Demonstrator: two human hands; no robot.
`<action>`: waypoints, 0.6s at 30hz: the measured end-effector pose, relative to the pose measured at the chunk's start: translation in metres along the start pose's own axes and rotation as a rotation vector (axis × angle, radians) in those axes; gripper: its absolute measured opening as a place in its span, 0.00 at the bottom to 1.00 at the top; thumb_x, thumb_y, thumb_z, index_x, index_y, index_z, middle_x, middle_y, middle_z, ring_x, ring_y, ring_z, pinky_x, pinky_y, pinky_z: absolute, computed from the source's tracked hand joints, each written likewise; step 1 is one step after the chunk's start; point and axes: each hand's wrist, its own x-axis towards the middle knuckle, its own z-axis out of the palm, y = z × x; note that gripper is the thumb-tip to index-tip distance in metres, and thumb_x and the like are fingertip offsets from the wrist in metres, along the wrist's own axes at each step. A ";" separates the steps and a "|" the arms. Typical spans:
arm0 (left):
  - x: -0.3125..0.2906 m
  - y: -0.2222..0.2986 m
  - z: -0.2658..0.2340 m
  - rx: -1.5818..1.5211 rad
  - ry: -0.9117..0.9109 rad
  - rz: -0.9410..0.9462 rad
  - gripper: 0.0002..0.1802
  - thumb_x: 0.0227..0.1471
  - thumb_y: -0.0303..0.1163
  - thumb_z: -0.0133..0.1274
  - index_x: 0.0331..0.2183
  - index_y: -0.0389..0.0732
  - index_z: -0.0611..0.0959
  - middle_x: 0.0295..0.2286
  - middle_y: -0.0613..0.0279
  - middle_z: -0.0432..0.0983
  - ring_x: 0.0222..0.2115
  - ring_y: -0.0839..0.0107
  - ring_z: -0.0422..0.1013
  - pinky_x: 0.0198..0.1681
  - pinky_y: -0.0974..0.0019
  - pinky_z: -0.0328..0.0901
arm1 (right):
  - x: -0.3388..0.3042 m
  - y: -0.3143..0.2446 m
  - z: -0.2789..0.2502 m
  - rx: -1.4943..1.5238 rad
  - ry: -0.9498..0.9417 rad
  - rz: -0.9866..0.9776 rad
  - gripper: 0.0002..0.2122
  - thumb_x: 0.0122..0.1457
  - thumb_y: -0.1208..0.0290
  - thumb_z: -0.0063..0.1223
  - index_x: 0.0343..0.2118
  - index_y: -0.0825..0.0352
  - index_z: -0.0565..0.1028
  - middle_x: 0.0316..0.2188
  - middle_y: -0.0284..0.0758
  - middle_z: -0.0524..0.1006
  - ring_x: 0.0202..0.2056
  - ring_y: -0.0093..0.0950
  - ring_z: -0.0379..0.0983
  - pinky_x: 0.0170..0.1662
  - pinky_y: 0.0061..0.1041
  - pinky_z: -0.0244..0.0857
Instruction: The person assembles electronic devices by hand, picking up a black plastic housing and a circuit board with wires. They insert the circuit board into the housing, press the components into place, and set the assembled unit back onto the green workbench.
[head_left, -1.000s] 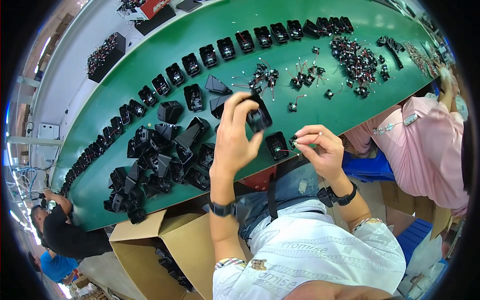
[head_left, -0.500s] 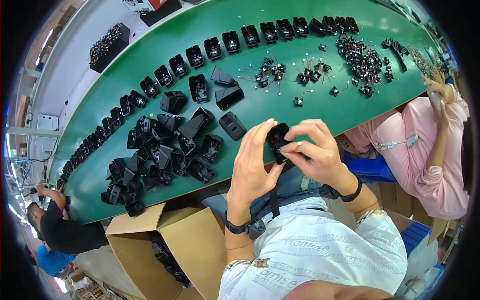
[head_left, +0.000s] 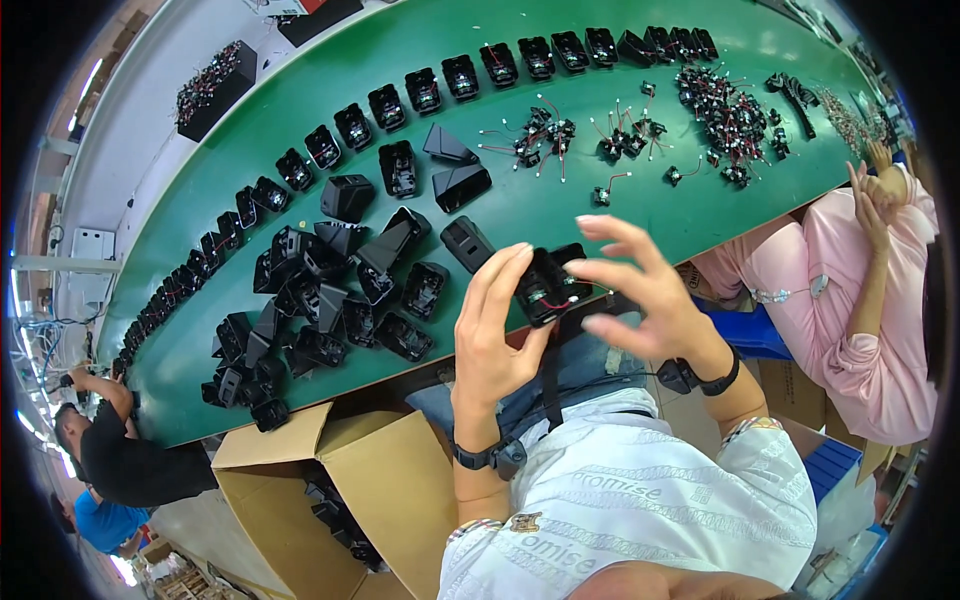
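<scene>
Above the table's near edge, my left hand (head_left: pixel 490 340) grips a black plastic housing (head_left: pixel 537 285) between fingers and thumb. Its hollow side faces up, and a small part with a bit of red wire shows inside. My right hand (head_left: pixel 640 305) is just right of the housing, with its fingers spread. Nothing shows in that hand, and I cannot tell whether a fingertip touches the housing's right rim. A closed black case (head_left: pixel 467 243) lies on the table just beyond my left fingertips.
Loose black housings (head_left: pixel 320 300) are heaped to the left on the green table (head_left: pixel 560 90). More housings stand in a curved row (head_left: pixel 425 92) at the back. Small wired parts (head_left: pixel 720 120) lie at right. A cardboard box (head_left: pixel 385 490) stands below; a person in pink (head_left: pixel 840 300) sits at right.
My right hand's fingers have gone from a pinch at the housing to spread apart, moving slightly right. My left hand still holds the housing, which is now turned to show more of its inside.
</scene>
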 end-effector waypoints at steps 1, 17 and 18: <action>-0.004 -0.004 0.000 -0.009 0.014 -0.015 0.43 0.39 0.19 0.67 0.60 0.37 0.74 0.55 0.46 0.73 0.54 0.46 0.72 0.58 0.53 0.68 | -0.001 0.010 -0.005 -0.004 0.000 0.053 0.29 0.48 0.72 0.70 0.57 0.62 0.76 0.67 0.46 0.62 0.64 0.45 0.63 0.61 0.42 0.65; -0.025 -0.029 0.018 0.075 -0.073 -0.259 0.49 0.39 0.19 0.68 0.64 0.37 0.67 0.57 0.43 0.70 0.59 0.45 0.66 0.63 0.51 0.62 | 0.009 0.050 0.020 -0.215 -0.245 0.001 0.26 0.42 0.73 0.75 0.44 0.64 0.71 0.66 0.43 0.64 0.64 0.48 0.62 0.65 0.45 0.60; -0.025 -0.029 0.018 0.058 -0.075 -0.267 0.51 0.39 0.19 0.68 0.65 0.36 0.66 0.58 0.41 0.69 0.60 0.44 0.65 0.64 0.51 0.61 | 0.009 0.048 0.019 -0.229 -0.230 -0.007 0.26 0.42 0.73 0.75 0.43 0.64 0.71 0.66 0.43 0.64 0.64 0.48 0.62 0.64 0.45 0.61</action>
